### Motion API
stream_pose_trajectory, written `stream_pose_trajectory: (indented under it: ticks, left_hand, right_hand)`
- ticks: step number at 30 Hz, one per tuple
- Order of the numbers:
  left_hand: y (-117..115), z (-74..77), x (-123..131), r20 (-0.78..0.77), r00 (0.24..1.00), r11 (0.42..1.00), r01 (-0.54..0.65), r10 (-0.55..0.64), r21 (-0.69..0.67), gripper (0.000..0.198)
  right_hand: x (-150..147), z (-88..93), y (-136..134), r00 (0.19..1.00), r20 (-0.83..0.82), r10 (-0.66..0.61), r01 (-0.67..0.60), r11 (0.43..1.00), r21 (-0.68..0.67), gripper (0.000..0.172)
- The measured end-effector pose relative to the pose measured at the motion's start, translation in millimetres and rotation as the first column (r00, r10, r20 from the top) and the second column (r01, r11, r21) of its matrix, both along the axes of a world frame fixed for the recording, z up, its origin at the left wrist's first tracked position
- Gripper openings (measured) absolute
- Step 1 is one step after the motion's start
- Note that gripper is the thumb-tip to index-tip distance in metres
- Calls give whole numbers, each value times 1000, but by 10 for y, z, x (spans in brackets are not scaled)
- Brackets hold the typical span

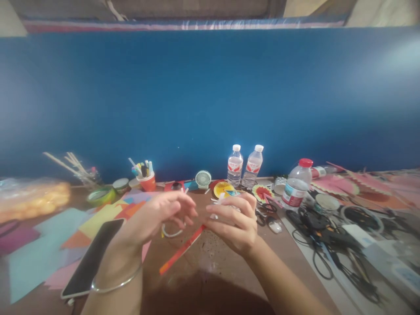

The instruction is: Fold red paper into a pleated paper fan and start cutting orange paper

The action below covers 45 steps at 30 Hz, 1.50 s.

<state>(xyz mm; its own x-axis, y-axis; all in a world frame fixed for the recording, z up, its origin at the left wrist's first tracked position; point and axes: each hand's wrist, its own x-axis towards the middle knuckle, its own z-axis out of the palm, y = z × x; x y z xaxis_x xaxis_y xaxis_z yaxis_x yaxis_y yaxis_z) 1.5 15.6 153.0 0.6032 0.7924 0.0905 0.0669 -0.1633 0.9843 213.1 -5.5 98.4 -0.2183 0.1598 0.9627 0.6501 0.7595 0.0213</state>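
Observation:
My left hand [167,212] is raised above the table, palm turned inward, fingers loosely bent and apart with nothing in them. Facing it, my right hand [234,223] has curved fingers with gaps between them. Its thumb is hidden, and small whitish bits show between and behind the fingers, too blurred to name. A narrow red paper strip [182,251] slants across the brown table [183,291] below both hands. The strip's far end comes close to the right fingertips; whether they touch, I cannot tell. Behind the left fingers curves a white ring-like loop [172,234].
Coloured paper sheets [42,245] and a dark tablet [95,258] lie left. Behind stand a pen cup [147,181], a small fan [203,179], two water bottles [235,168] and a yellow paper rosette [221,189]. Rightward are a red-capped bottle [297,186] and tangled black cables [315,225].

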Motion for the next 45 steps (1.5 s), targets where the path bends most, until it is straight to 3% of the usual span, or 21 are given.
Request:
stream_pose_trajectory:
  ticks: [3, 6, 11, 15, 17, 18, 19, 21, 23, 26, 29, 37, 45]
  left_hand:
    - [-13, -4, 156, -239, 971, 1000, -17, 23, 26, 15]
    - [-39, -25, 281, -258, 958, 990, -106, 126, 88, 9]
    - [4, -65, 287, -285, 932, 961, -164, 225, 222, 7]
    - [24, -71, 272, -288, 923, 956, -195, 255, 221, 12]
    - [10, -62, 282, -290, 917, 950, -211, 273, 229, 14]
    - [0, -56, 288, -289, 914, 946, -218, 283, 240, 14]
    - [-11, -49, 295, -290, 911, 942, -222, 292, 252, 14]
    - [-30, -38, 306, -293, 899, 927, -241, 324, 288, 15]
    - [-43, -32, 315, -307, 885, 911, -245, 350, 330, 17]
    - [-51, -32, 330, -312, 887, 907, -223, 340, 357, 19]
    - [-55, -44, 353, -270, 906, 914, -232, 327, 332, 19]
    - [-73, -76, 384, -213, 913, 899, -262, 349, 351, 16]
    - [-126, -25, 374, -227, 904, 887, -260, 363, 382, 15]
  right_hand:
    - [0, -65, 27, 996, 36, -76, 79, 994, -81, 18]
    - [-20, -64, 37, 994, 0, -112, 111, 985, -135, 23]
    - [-28, 14, 40, 990, -65, -127, 113, 976, -184, 46]
    - [151, 36, 134, 915, -284, -288, 253, 955, -155, 40]
    - [333, -9, 226, 857, -252, -450, 341, 860, -379, 29]
    - [439, -56, 276, 837, -152, -525, 383, 761, -523, 24]
    - [547, -122, 321, 811, -7, -585, 438, 615, -656, 22]
    - [747, -309, 381, 754, 381, -535, 566, 236, -790, 23]
    - [894, -542, 386, 713, 480, -511, 614, 126, -779, 23]
    - [1007, -863, 321, 650, 560, -514, 671, 42, -740, 38]
    - [1065, -1027, 276, 635, 599, -488, 692, 16, -721, 34]
    - [1219, -969, 425, 599, 663, -449, 730, -33, -683, 32]
    - [1268, -906, 546, 615, 684, -392, 686, -162, -709, 27]
